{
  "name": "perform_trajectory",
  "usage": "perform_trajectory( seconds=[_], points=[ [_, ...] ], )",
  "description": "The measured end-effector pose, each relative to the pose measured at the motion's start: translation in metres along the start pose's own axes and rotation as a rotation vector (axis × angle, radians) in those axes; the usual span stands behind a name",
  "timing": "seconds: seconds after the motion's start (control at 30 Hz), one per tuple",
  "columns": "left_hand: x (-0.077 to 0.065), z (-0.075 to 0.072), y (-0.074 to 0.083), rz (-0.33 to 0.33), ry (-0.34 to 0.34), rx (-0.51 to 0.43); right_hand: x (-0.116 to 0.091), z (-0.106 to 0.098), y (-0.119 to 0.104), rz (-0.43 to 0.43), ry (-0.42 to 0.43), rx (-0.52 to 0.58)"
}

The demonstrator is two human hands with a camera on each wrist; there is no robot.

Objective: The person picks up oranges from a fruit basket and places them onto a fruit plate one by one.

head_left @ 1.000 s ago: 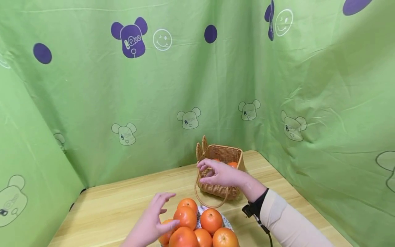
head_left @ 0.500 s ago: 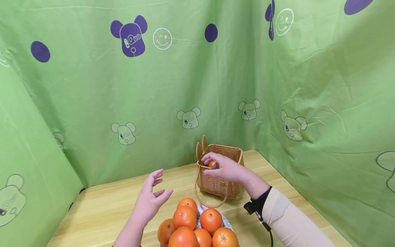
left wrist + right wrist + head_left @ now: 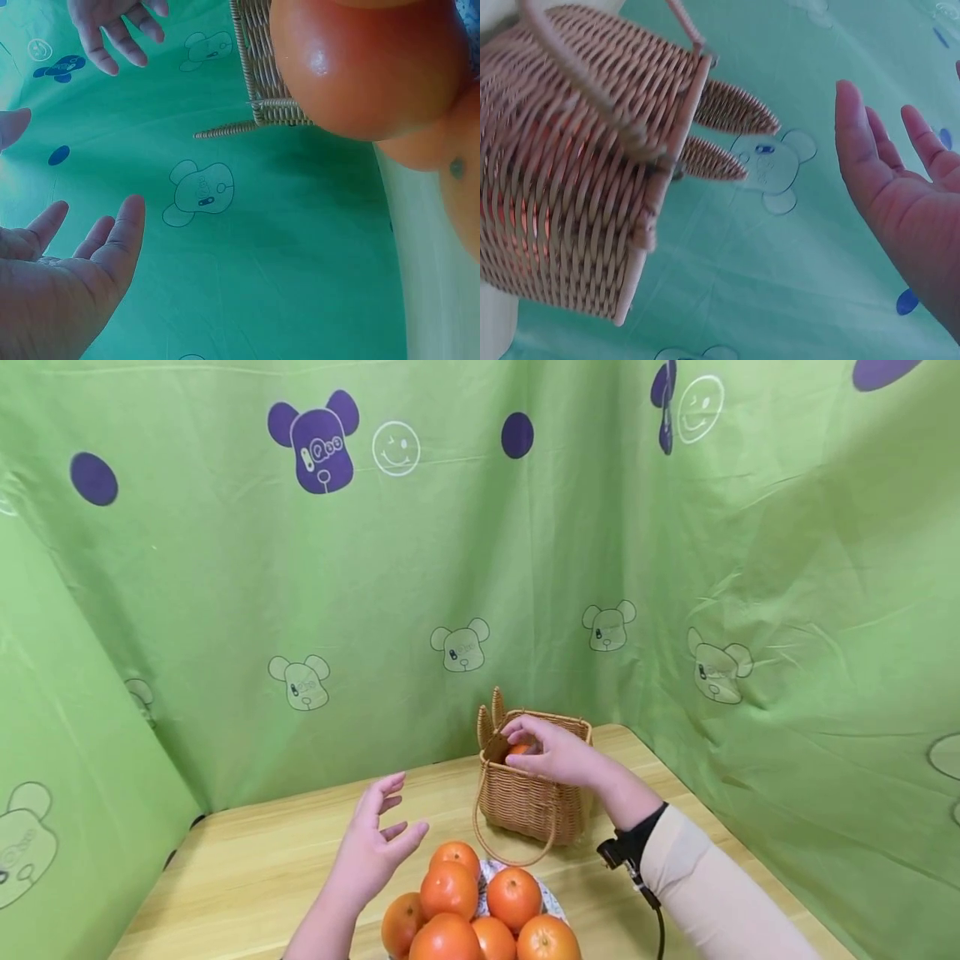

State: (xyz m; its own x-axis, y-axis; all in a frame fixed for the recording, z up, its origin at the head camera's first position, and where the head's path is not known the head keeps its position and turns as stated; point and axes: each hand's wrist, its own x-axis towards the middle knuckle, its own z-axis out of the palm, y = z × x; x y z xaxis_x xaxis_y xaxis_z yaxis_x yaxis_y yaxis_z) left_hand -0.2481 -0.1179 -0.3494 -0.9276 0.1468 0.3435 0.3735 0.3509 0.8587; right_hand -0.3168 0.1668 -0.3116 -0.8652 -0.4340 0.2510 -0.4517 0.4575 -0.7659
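My right hand (image 3: pixel 553 752) hovers over the rim of a wicker basket (image 3: pixel 525 806), fingers loosely bent and nothing in them. Below those fingers an orange (image 3: pixel 519 749) shows inside the basket. In the right wrist view the hand (image 3: pixel 915 202) is apart from the basket (image 3: pixel 592 172), whose weave lets orange colour through. My left hand (image 3: pixel 371 847) is raised left of a heap of oranges (image 3: pixel 448 890), fingers spread and holding nothing. The heap lies on a patterned plate (image 3: pixel 553 903). In the left wrist view an orange (image 3: pixel 367 67) looms large beside the left hand (image 3: pixel 67 285).
The basket's looped handle (image 3: pixel 480 827) hangs down in front, close to the plate. Two wicker ears (image 3: pixel 491 718) rise at its back left. The wooden table (image 3: pixel 247 877) meets a green printed cloth (image 3: pixel 390 552) at the back and sides.
My left hand has drawn up and away from the heap of oranges. My right hand has risen a little and shifted right over the basket.
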Motion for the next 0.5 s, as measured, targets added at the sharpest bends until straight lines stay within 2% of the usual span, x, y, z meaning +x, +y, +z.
perform_trajectory(
  seconds=[0.13, 0.23, 0.37, 0.5],
  points=[
    [-0.004, 0.001, -0.002, -0.001, -0.001, 0.005, 0.015, -0.007, 0.014, 0.098, 0.085, -0.044],
    [-0.007, 0.003, -0.001, -0.017, -0.003, 0.019, 0.028, -0.013, 0.029, 0.153, 0.151, -0.129],
    [-0.011, 0.006, 0.002, -0.026, -0.004, 0.021, 0.045, -0.017, 0.052, 0.182, 0.198, -0.248],
    [-0.016, 0.009, 0.006, -0.014, -0.019, 0.017, 0.059, -0.015, 0.077, 0.177, 0.191, -0.414]
  ],
)
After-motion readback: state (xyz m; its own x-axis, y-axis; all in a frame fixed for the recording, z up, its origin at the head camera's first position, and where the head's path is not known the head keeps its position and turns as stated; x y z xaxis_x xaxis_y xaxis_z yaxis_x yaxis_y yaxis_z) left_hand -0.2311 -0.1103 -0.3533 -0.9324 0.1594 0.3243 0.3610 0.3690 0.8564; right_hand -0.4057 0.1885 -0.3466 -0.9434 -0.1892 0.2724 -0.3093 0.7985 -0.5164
